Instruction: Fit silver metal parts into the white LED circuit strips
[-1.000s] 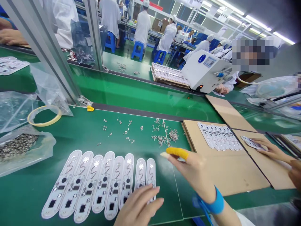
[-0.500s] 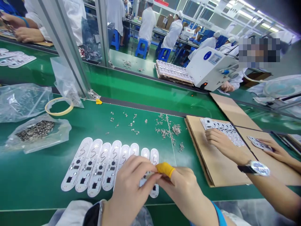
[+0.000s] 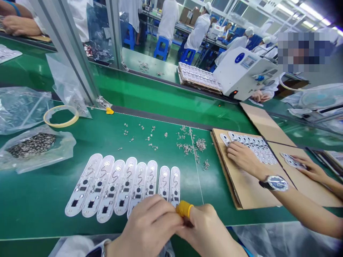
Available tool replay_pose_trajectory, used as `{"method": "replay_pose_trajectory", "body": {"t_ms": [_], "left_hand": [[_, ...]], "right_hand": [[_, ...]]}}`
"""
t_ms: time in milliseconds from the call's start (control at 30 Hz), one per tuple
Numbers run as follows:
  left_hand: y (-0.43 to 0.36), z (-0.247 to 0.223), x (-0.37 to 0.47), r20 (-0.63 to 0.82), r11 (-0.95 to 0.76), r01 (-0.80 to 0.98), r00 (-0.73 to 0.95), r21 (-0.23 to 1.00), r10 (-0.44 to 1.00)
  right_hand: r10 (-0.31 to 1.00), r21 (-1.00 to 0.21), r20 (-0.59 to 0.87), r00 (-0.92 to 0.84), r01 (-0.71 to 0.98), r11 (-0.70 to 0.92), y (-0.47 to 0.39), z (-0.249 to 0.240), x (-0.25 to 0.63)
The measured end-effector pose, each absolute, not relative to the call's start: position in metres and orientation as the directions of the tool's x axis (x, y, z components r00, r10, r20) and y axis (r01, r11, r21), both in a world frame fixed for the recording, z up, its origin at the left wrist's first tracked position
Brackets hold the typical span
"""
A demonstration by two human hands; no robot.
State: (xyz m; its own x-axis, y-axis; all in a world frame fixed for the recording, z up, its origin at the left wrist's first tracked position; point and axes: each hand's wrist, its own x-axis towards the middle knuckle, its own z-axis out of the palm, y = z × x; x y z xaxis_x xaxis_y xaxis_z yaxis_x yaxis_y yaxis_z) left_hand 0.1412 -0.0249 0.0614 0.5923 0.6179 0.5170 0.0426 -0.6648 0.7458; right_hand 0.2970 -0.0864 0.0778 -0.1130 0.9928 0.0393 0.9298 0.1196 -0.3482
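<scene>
My left hand (image 3: pixel 148 226) and my right hand (image 3: pixel 205 228) meet at the fingertips, low in the head view. Both are closed, with thumbs and fingers pressed together; whatever sits between them is hidden. A yellow finger cot (image 3: pixel 184 209) covers one finger of my right hand. Just beyond my hands, several long white oval panels (image 3: pixel 85 185) lie side by side on the green table (image 3: pixel 43 200). Each panel carries small electronic parts and a squiggly wire. My knuckles overlap the lower ends of the panels nearest them.
Small metal parts (image 3: pixel 200 144) lie in loose heaps behind the panels. At left are an open bag of metal parts (image 3: pixel 32 144) and a tape roll (image 3: pixel 61 125). On the right, a co-worker's hand (image 3: pixel 245 159) rests over cardboard (image 3: pixel 257 194) holding white panels. A metal post (image 3: pixel 72 53) rises at left.
My joined hands have come down and nearer to me, uncovering more of the panels. The co-worker's watch hand has shifted left over the cardboard, where another white panel shows.
</scene>
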Motion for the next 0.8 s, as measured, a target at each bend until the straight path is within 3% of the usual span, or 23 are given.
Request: {"method": "replay_pose_trajectory", "body": {"t_ms": [100,200,300,467,600,800], "left_hand": [[-0.022,0.063,0.141,0.455,-0.530,-0.033,0.560,0.847,0.692],[-0.021,0.062,0.139,0.432,-0.454,-0.095,0.526,0.886,0.733],[-0.021,0.060,0.137,0.463,-0.447,-0.154,0.474,0.881,0.749],[-0.026,0.060,0.134,0.527,-0.512,-0.172,0.468,0.841,0.709],[-0.030,0.059,0.133,0.524,-0.517,-0.164,0.493,0.840,0.695],[-0.023,0.054,0.139,0.589,-0.578,-0.161,0.396,0.800,0.704]], "right_hand": [[0.998,-0.553,-0.021,-0.061,0.832,0.039,-0.080,0.088,0.295],[0.978,-0.786,-0.196,-0.068,0.607,-0.116,-0.075,0.102,0.296],[0.927,-0.889,-0.355,-0.125,0.352,-0.293,-0.077,0.111,0.300],[0.860,-0.870,-0.489,-0.147,0.012,-0.493,-0.089,0.106,0.303],[0.868,-0.849,-0.483,-0.115,-0.182,-0.496,-0.095,0.096,0.300],[0.872,-0.755,-0.483,-0.079,-0.467,-0.461,-0.095,0.085,0.294]]}}
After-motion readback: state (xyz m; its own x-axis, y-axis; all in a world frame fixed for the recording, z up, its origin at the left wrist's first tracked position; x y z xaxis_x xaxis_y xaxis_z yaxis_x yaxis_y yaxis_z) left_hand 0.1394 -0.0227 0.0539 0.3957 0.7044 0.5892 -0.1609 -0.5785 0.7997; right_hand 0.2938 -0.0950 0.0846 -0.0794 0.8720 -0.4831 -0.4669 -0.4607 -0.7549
